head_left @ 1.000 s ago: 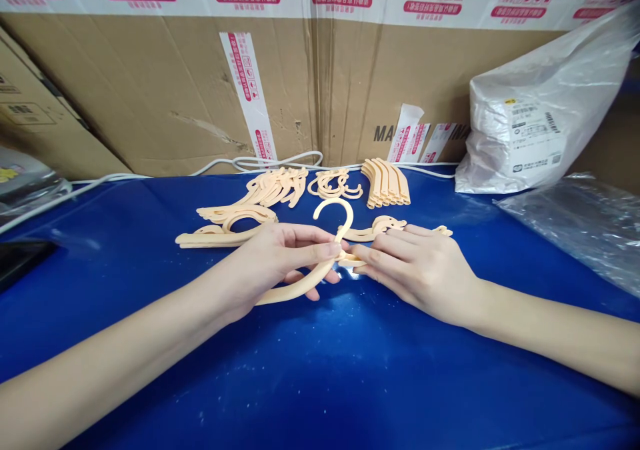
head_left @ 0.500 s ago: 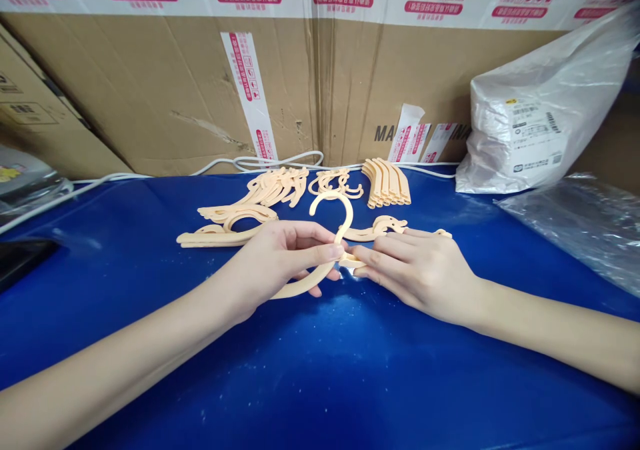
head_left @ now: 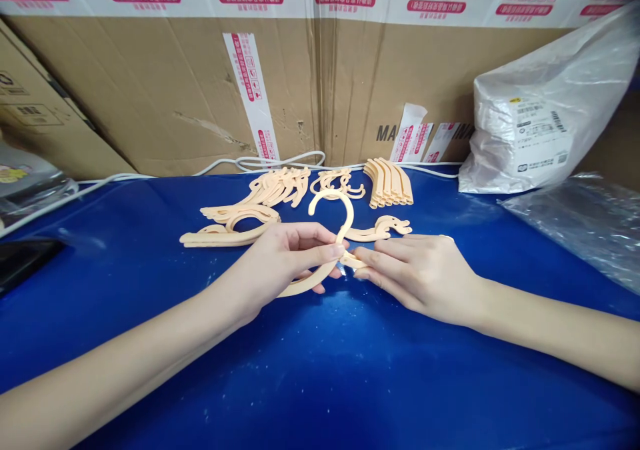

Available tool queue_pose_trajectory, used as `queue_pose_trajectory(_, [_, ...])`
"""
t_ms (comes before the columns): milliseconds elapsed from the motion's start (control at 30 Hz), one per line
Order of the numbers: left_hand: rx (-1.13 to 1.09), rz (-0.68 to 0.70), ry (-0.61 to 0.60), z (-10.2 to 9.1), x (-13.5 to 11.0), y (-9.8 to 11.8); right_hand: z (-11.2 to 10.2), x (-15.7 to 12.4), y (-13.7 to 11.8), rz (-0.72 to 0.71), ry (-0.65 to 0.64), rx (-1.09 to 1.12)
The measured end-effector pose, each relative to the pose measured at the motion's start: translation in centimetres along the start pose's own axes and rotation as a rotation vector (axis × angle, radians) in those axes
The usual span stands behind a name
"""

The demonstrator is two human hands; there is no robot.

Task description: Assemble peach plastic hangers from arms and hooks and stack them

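Observation:
A cream plastic folding hanger [head_left: 347, 220] is held up in front of me, its hook curving upward and open to the left. My left hand [head_left: 285, 257] pinches it at the base of the hook between thumb and fingers, and a curved arm of the hanger runs down to the left under that hand. My right hand [head_left: 425, 277] is closed on the hanger's short right-hand piece, palm down, fingertips close to the left thumb. The far part of that piece is hidden under the right hand. Behind the left hand lie cream folded hangers [head_left: 215, 239]; another hanger [head_left: 393, 225] lies behind the right.
At the back of the blue table [head_left: 320, 383] are piles of curved arms [head_left: 280, 187], loose hooks [head_left: 337, 183] and hollow cream pieces [head_left: 389, 183]. A white cable [head_left: 210, 167] runs before the cardboard box [head_left: 170, 90]. A plastic bag [head_left: 530, 117] stands right; a dark object [head_left: 25, 260] lies left.
The view has shifted slightly. Both hands keep almost the same grip on the hanger, and a little more of the piece between them shows near the right fingertips.

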State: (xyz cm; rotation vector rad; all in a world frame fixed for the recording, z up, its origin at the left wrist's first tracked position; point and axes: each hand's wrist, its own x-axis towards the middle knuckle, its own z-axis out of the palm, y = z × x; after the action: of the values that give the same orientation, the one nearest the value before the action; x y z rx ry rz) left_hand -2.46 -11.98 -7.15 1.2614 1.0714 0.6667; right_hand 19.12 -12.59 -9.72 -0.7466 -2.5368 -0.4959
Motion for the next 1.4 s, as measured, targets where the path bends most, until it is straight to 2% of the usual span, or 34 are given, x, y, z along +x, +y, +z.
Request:
queue_pose_trajectory(433, [0.036, -0.003, 0.002, 0.0, -0.6, 0.2, 0.1, 0.2, -0.3, 0.03, -0.071, 0.067])
queue_pose_trajectory(967, [0.115, 0.004, 0.021, 0.5, -0.5, 0.6, -0.1, 0.4, -0.2, 0.02, -0.085, 0.094])
queue_pose_trajectory(1167, [0.155, 0.026, -0.003, 0.3, -0.6, 1.0, -0.3, 0.5, 0.0, 0.05, -0.144, 0.153])
queue_pose_trajectory(1300, [0.338, 0.109, -0.019, 0.0, -0.8, 0.7, -0.3, 0.5, 0.0, 0.061, -0.141, 0.161])
queue_pose_trajectory(1400, [0.662, 0.295, 0.03, -0.1, -1.0, 0.1, -0.3, 0.6, 0.1, 0.077, -0.124, 0.168])
